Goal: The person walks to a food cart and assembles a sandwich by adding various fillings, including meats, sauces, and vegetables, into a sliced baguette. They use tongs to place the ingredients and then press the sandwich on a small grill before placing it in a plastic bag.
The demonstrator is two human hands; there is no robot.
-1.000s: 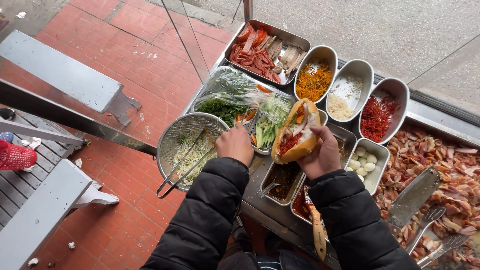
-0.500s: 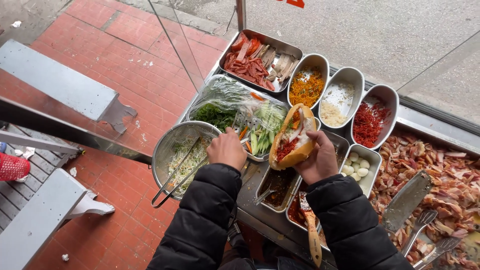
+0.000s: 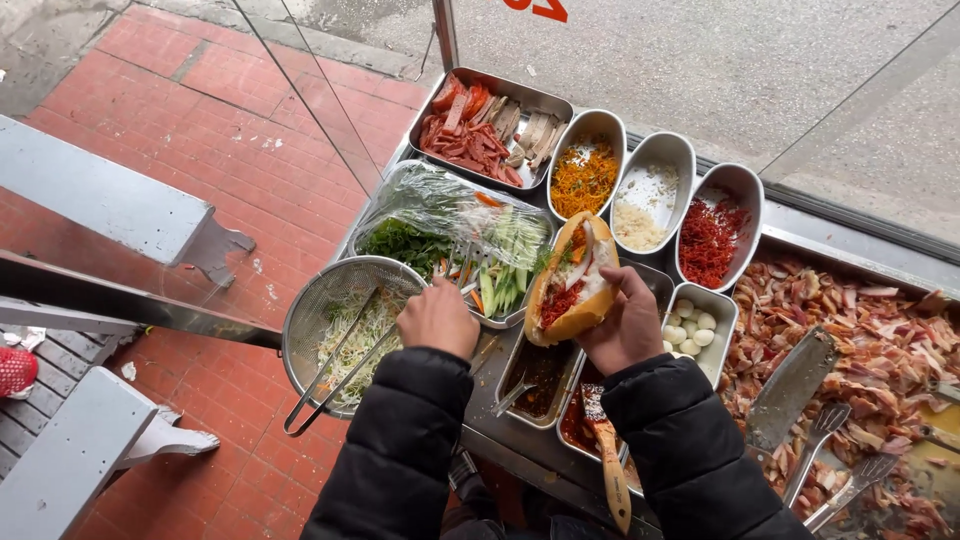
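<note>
Packed trays point(image 3: 655, 190) ahead; glass pane point(image 3: 330, 120) on the left.

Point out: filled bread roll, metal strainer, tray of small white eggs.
filled bread roll point(image 3: 570, 285), head view, on its red and white filling
metal strainer point(image 3: 310, 300), head view, on its bare mesh wall
tray of small white eggs point(image 3: 727, 305), head view, on its rim

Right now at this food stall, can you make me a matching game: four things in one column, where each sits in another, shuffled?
Things:
1. sandwich
2. tongs
3. small white eggs
4. wooden brush

Places:
A. in the red sauce tub nearest the person
B. in the right hand
C. in the round strainer of shredded vegetables, beside the left hand
D. in the tub right of the sandwich

Pairs: 1-B, 2-C, 3-D, 4-A
</note>
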